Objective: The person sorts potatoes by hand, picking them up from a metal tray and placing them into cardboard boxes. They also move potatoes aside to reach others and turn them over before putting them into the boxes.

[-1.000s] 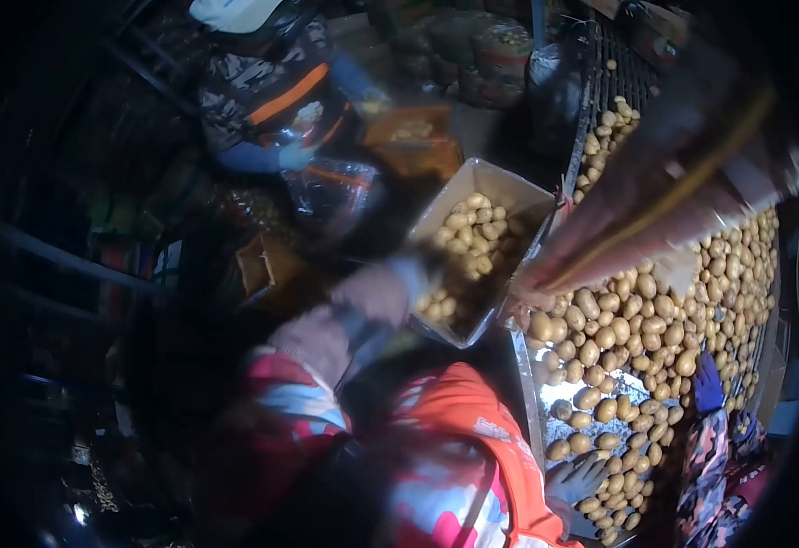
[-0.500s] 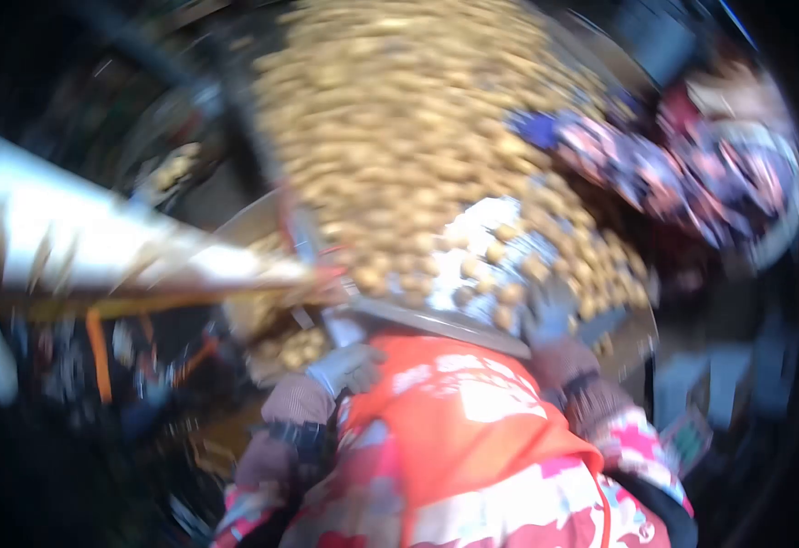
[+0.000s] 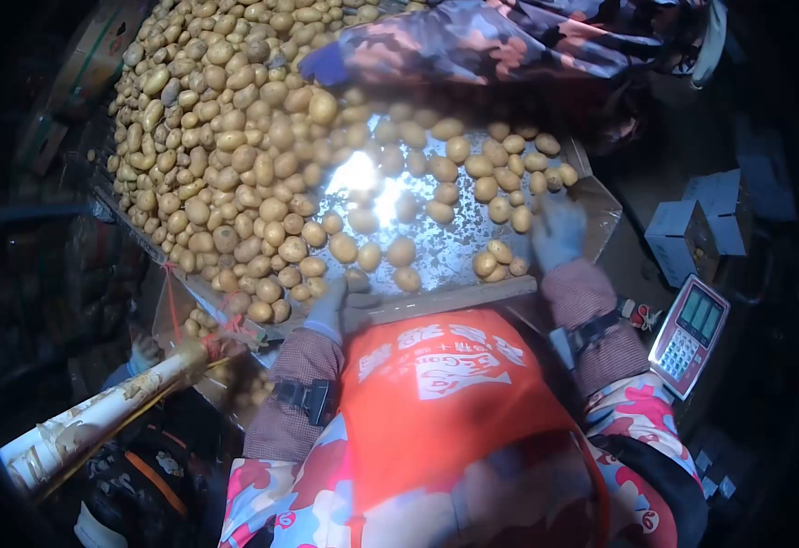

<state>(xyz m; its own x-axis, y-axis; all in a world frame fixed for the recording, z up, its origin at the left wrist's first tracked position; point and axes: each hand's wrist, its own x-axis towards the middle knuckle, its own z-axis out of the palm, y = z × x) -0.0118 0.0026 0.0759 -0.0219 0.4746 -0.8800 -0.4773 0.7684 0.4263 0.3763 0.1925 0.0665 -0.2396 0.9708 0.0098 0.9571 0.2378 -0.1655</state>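
Note:
Many yellow potatoes lie heaped on a metal sorting table, thick at the left and sparse over its shiny bare middle. My left hand, in a grey glove, is at the table's front edge, beside a potato; its fingers are partly hidden and blurred. At the right side, my right hand, also gloved, is smeared by motion next to several potatoes. Whether it holds one does not show. A small group of potatoes sits near the front lip, between my hands.
A co-worker's sleeved arm with a purple glove reaches over the heap from the right. A digital scale and cardboard boxes stand at the right. A whitish pole juts in at the lower left, near another hand.
My view has turned and sharpened. My left hand has moved from beside my apron up to the table edge; my right hand has moved toward the right side. The co-worker's arm now spans the top.

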